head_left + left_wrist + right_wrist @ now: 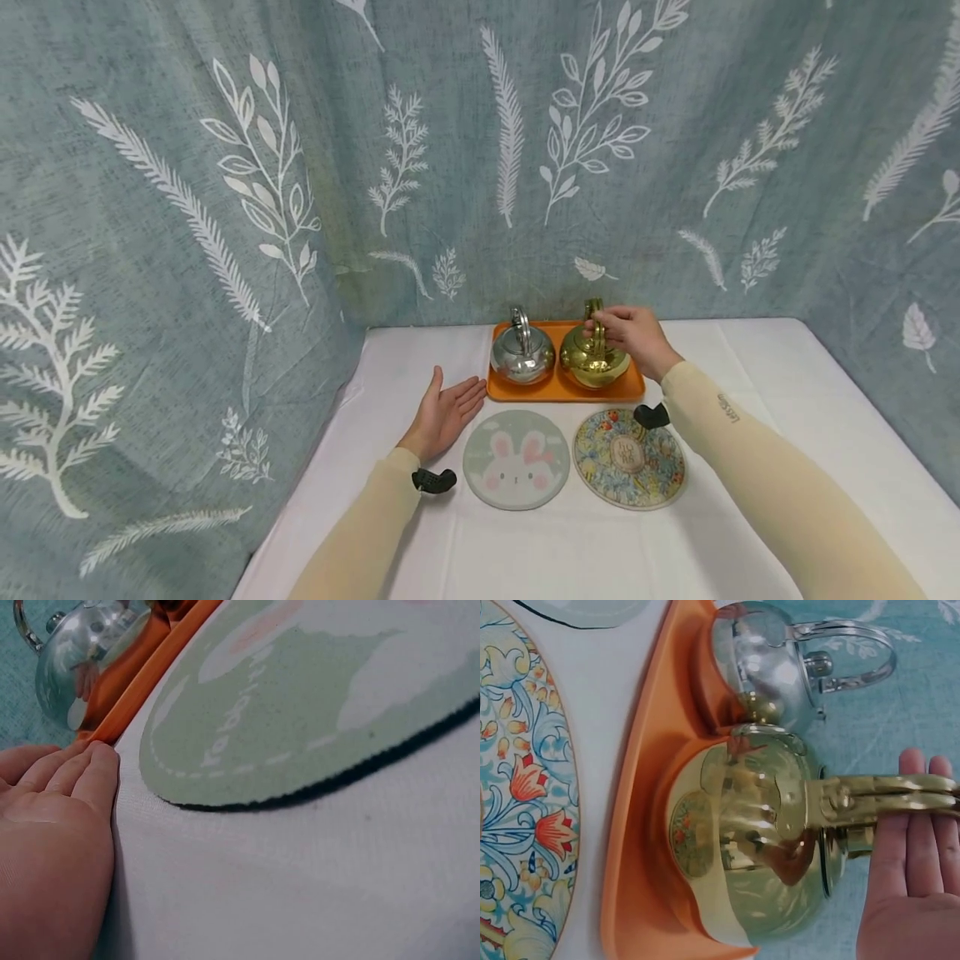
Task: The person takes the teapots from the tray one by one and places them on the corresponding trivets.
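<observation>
A silver kettle [522, 357] and a gold kettle [594, 360] stand side by side on an orange tray [532, 395]. My right hand [636, 336] is at the gold kettle's raised handle [889, 793]. In the right wrist view its fingers [924, 851] pass straight behind the handle, their tips showing beyond it. The thumb is out of sight in that view. My left hand [444, 415] lies palm up to the left of the tray, fingers extended, with the fingertips [103, 750] right at the tray's corner.
In front of the tray lie two round mats: a green one with a rabbit face [516, 460] on the left and a flower-patterned one [630, 458] on the right. Under them is a white tablecloth [547, 550]. A teal leaf-print curtain [465, 167] hangs behind and at both sides.
</observation>
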{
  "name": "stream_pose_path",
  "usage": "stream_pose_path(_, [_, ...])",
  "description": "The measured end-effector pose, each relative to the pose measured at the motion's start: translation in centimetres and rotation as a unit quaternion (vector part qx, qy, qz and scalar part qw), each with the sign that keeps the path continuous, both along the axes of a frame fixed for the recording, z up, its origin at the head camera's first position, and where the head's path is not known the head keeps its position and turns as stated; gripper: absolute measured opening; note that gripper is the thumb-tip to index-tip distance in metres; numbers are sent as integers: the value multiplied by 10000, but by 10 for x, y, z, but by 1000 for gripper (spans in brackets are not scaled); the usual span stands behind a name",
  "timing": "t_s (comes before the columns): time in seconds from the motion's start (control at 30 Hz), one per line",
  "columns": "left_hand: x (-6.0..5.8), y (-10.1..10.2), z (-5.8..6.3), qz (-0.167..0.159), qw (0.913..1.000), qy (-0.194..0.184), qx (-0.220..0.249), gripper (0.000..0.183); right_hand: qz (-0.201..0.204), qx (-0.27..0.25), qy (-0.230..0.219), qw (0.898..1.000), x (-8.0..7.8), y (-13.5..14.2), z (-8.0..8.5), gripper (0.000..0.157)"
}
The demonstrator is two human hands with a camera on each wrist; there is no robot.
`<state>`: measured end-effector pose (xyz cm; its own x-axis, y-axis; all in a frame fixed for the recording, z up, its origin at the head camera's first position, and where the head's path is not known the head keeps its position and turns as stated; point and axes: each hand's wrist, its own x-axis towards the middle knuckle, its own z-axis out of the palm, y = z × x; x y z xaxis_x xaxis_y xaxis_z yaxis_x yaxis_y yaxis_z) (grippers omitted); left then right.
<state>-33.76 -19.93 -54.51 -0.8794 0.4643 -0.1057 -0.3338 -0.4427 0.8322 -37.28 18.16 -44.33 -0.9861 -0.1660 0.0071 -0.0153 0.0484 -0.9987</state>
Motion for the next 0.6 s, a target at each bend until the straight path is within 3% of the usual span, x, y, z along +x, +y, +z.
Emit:
stream_pose_path(0.23, [-1, -1, 0, -40, 10000, 7, -90, 108, 189, -487, -218, 9984, -3, 2, -2, 47])
stream_pose_path(0.43, [-1, -3, 1, -60, 10000, -52, -1, 108, 403, -412, -357, 9977, -9, 3, 1, 48])
stream_pose_path(0.6, [-1, -3, 2, -25, 9999, -67, -70, 107, 322, -463, -357, 9978, -9, 1, 0, 49])
